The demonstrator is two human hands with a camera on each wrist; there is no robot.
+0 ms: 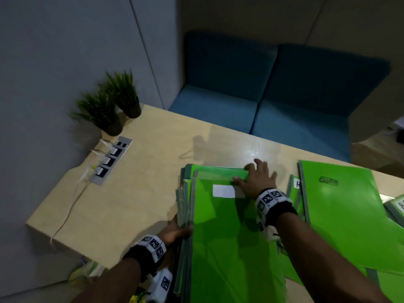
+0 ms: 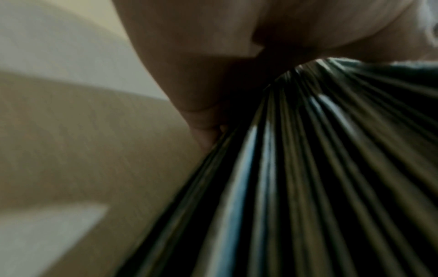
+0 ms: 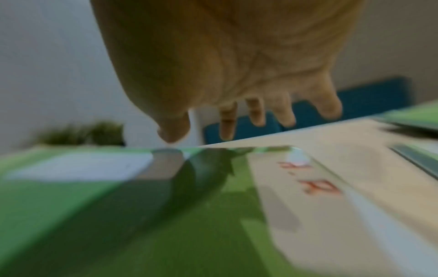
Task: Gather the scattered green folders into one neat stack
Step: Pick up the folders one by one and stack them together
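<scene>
Left hand [image 1: 175, 231] fingers round the folder stack [image 1: 229, 237] edge; right hand [image 1: 256, 177] fingers spread, flat on top

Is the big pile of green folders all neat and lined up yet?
Not yet. In the pile the far ends of lower folders stick out past the top one. The left hand holds its side edge; the right hand rests on top.

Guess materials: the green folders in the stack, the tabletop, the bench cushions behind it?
Green folders: probably glossy card or thin plastic; the covers show sheen and a hand shadow, and the thin layered edges glint. Grey spine strips look like tape, though that is uncertain.
Tabletop: light wood-look laminate or veneer, semi-gloss, with a soft glare patch.
Bench cushions: blue woven fabric, matte, no shine.
</scene>
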